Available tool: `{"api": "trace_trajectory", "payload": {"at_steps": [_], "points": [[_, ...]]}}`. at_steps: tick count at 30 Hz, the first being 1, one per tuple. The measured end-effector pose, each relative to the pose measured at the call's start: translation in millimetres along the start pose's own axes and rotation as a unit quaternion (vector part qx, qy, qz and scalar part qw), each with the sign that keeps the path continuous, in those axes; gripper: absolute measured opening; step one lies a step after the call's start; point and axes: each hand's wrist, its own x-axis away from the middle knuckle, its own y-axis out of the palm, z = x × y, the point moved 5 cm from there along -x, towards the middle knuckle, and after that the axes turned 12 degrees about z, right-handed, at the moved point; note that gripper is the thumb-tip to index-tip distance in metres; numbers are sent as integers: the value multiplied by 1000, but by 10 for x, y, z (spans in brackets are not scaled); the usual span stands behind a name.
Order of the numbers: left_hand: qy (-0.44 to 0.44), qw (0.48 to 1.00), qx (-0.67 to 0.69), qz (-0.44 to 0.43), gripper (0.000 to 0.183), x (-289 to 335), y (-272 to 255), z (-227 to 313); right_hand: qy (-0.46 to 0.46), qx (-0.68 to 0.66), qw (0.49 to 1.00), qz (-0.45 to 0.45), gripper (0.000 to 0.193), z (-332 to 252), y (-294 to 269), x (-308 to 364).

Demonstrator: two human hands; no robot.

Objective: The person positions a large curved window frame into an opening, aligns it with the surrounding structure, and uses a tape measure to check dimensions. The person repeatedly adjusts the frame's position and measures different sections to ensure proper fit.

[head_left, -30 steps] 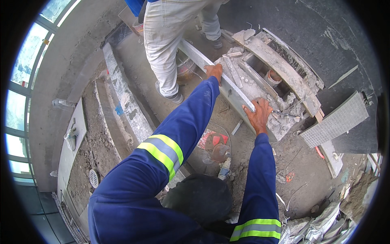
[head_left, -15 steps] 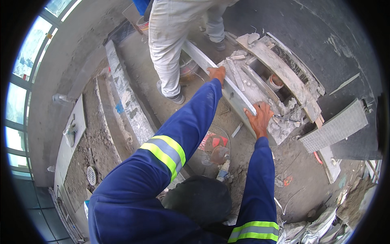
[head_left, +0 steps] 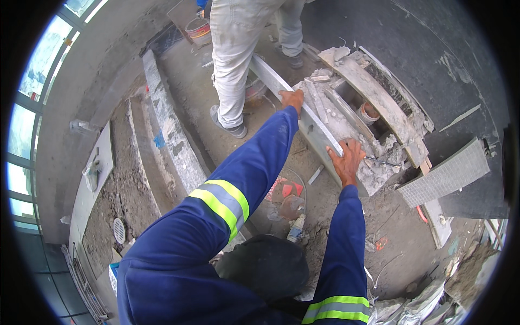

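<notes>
A long, straight, pale bar (head_left: 320, 124) lies along the upper edge of a grey slab (head_left: 312, 135) on the near side of a raised mortar bed. My left hand (head_left: 292, 101) is wrapped over the bar around its middle. Close to the bar's near end, my right hand (head_left: 348, 161) rests with fingers spread, the thumb side against the bar and slab edge. A thin pointed tool (head_left: 383, 161) lies on the mortar just right of that hand. The bar's far end passes behind a co-worker's leg.
The co-worker in pale trousers (head_left: 230, 65) stands at the far side. Buckets (head_left: 199, 31) are near that person. An opening with a pipe (head_left: 369, 112) sits in the raised bed. A power tool with a disc (head_left: 292, 207) lies on the floor. Rubble and sacks (head_left: 417, 311) fill the lower right.
Both hands keep nearly the same places on the bar. The co-worker's upper leg has shifted slightly right, and more of the far bucket shows. The view has moved a little.
</notes>
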Motion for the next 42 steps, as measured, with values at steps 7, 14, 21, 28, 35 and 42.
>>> {"api": "trace_trajectory", "payload": {"at_steps": [7, 14, 21, 28, 35, 42], "points": [[-14, 1000, 6, -10, 90, 3, 13, 2, 3, 4, 1000, -6, 52, 34, 18, 11], [-10, 1000, -1, 6, 89, -165, 40, -45, 9, -3, 1000, -13, 54, 26, 48, 13], [-15, 1000, -20, 16, 79, -113, 86, -36, 4, -12, 1000, 3, 44, 33, 20, 19], [4, 1000, 5, -17, 75, -359, 90, -101, 9, -12, 1000, 5, 44, -46, -50, -12], [36, 994, 16, -102, 67, -922, 233, -241, 30, -31, 999, -33, 39, -56, -40, -35], [520, 765, -332, -182, 65, -1180, 482, -243, 46, -36, 998, -10, 40, 49, -132, 17]]}}
